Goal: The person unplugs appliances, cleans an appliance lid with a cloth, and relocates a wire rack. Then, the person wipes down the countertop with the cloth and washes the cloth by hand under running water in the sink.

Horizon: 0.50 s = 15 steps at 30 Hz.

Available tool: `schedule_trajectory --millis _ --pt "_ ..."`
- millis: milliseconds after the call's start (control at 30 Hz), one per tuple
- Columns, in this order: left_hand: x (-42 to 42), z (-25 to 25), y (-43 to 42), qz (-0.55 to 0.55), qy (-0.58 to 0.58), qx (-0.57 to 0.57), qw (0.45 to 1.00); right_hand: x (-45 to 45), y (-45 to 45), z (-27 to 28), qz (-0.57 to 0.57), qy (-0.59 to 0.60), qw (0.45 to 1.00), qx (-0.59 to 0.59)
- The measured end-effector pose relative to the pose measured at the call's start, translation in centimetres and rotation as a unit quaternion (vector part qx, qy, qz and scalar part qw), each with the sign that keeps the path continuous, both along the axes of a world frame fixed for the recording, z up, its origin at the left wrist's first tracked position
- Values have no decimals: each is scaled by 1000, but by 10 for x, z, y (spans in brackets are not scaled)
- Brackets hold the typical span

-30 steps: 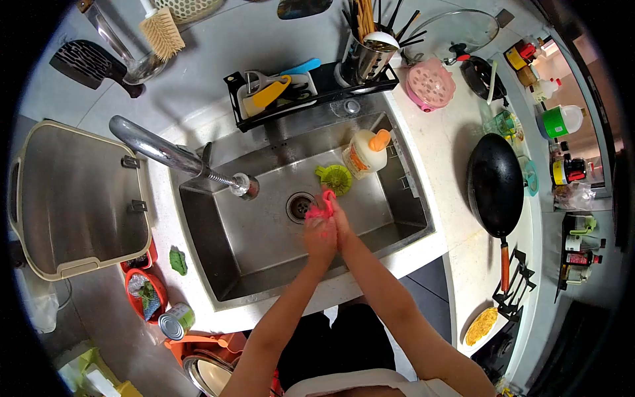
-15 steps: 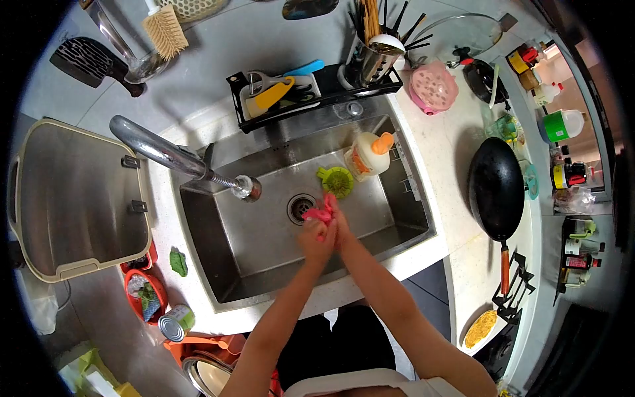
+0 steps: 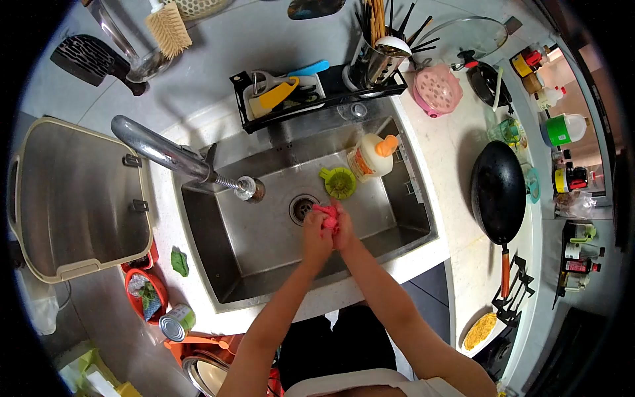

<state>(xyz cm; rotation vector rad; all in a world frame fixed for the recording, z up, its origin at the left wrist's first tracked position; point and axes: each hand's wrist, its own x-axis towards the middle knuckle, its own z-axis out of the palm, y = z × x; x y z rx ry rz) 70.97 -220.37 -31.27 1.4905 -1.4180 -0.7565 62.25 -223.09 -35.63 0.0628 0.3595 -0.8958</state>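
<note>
A crumpled pink cloth (image 3: 329, 219) is squeezed between my two hands above the steel sink (image 3: 264, 249). My left hand (image 3: 317, 237) wraps it from the left, and my right hand (image 3: 342, 228) closes on it from the right. Just left of the hands is the drain (image 3: 301, 209). Beyond my fingertips lies a green strainer-like item (image 3: 340, 183), with a white bottle with an orange cap (image 3: 369, 159) beside it. The faucet (image 3: 165, 152) reaches over the sink's left part.
A black rack (image 3: 284, 109) with utensils stands behind the sink. On the right counter are a black wok (image 3: 499, 188), a pink container (image 3: 438, 90) and a plate of yellow food (image 3: 479, 331). A can (image 3: 177, 322) and a green leaf (image 3: 179, 262) are at the left.
The pink cloth has been bunched into a more compact lump between my hands. Both hands have shifted slightly, and the view has moved a little.
</note>
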Motion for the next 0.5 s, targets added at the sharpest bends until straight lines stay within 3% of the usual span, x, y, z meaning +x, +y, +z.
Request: schedule_trajectory --millis 67,167,267,367,467,500 --pt "-8 16 5 16 -33 -42 998 -3 -3 -17 64 -178 977 -98" --pt "2 -6 -9 -13 -108 28 994 23 21 5 -45 -10 998 41" --pt "24 -37 -30 37 -17 -7 999 30 21 22 -51 153 976 149" --pt "23 -26 -21 -36 -103 -106 988 15 13 10 -79 136 988 -4" --pt "10 5 1 -27 -35 -74 996 7 -2 30 -50 119 987 97" --pt "8 4 0 -48 -34 -62 996 9 -2 11 -14 -3 1000 24"
